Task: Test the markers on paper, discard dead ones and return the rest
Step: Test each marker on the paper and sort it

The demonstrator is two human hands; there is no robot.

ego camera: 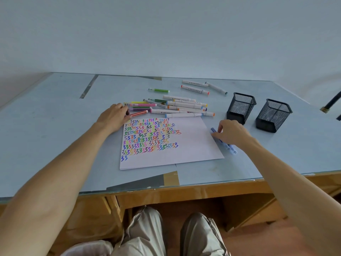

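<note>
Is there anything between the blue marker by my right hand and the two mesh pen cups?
Nothing visible. The right hand touches the blue marker lying beside the paper. The nearer mesh cup and the farther mesh cup stand beyond it, with only bare tabletop between.

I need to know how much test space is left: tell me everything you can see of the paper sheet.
The paper sheet is white, looks like the top of a thin stack, and lies flat, slightly turned, near the table's front edge. Rows of small multicoloured zigzag test marks fill its upper left; the right side and bottom strip are blank. The left hand rests at its upper left corner; the right hand is just off its right edge.
</note>
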